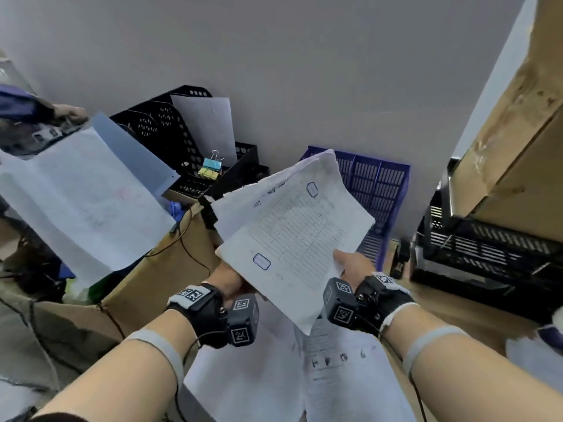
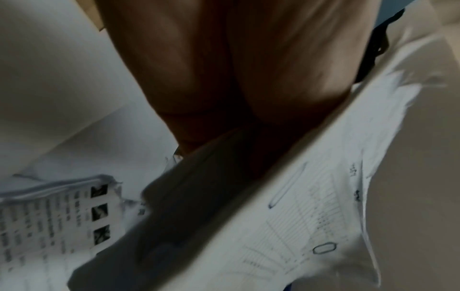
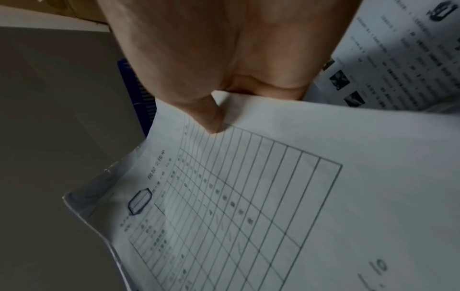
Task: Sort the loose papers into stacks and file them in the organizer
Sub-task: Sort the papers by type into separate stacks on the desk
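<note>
Left hand (image 1: 234, 284): under stack, fingers hidden; grip unclear
Right hand (image 1: 353, 264): thumb pinches paper stack (image 1: 292, 233)
Blue organizer (image 1: 377, 190): just behind stack; black organizer (image 1: 170, 129) to stack's left

I'm in a cluttered office corner: black mesh file organizer (image 1: 170, 132), blue slotted tray (image 1: 377, 184), binder clips (image 1: 210, 169), cardboard boxes (image 1: 170, 269), plain wall (image 1: 304, 56).

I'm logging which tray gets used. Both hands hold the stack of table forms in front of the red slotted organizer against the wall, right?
Not quite: the slotted organizer is blue, not red, as the head view shows. The left hand and right hand do hold the stack of table forms before it.
</note>
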Demonstrator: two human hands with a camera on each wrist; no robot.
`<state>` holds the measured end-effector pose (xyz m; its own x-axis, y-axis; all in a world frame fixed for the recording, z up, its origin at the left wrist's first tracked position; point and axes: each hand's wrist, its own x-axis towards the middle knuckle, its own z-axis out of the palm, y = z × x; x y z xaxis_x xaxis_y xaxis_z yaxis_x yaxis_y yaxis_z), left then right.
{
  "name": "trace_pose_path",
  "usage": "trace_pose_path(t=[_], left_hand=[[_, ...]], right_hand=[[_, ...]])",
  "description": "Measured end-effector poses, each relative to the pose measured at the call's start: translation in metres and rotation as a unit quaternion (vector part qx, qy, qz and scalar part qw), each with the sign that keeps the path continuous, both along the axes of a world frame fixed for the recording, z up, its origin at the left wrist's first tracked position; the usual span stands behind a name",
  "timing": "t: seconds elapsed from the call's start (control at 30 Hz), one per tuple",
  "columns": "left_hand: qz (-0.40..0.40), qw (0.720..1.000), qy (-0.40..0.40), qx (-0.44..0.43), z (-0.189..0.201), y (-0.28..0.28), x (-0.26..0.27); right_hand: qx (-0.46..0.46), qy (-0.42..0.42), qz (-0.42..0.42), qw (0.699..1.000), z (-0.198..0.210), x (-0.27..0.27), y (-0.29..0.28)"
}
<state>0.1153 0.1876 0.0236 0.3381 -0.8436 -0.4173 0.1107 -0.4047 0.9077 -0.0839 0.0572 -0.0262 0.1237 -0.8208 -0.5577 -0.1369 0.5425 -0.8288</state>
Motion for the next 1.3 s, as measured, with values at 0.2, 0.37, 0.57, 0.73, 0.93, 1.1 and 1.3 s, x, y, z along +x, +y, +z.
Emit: trace_pose_path(t=[0.2,0.37,0.57,0.73,0.93,1.1,1.3], left_hand=[[-0.051,0.995,0.082,0.018,-0.017,-0.005,-0.007],[-0.001,0.975,0.222,-0.015,-0.02,-0.025,0.013],[-0.181,0.982,0.052,0.013,-0.039,-0.042,-0.013],[-0.26,0.959,-0.01,0.114,-0.106,-0.031,-0.052],[-0.262,0.916,-0.108,0.284,-0.172,-0.002,-0.064],[-0.164,0.943,-0.026,0.289,-0.198,0.003,-0.062],[-0.247,0.939,-0.052,0.234,-0.216,0.005,-0.072]], right_hand=[[-0.073,0.086,-0.001,0.994,0.014,-0.031,-0.005],[-0.143,0.138,0.039,0.979,0.003,-0.073,-0.021],[-0.183,0.2,0.077,0.959,0.031,-0.089,0.016],[-0.141,0.269,0.165,0.938,0.004,-0.098,0.037],[-0.002,0.363,0.217,0.906,-0.077,-0.111,0.051],[0.066,0.43,0.231,0.87,-0.137,-0.117,0.068],[0.131,0.347,0.222,0.902,-0.14,-0.107,0.069]])
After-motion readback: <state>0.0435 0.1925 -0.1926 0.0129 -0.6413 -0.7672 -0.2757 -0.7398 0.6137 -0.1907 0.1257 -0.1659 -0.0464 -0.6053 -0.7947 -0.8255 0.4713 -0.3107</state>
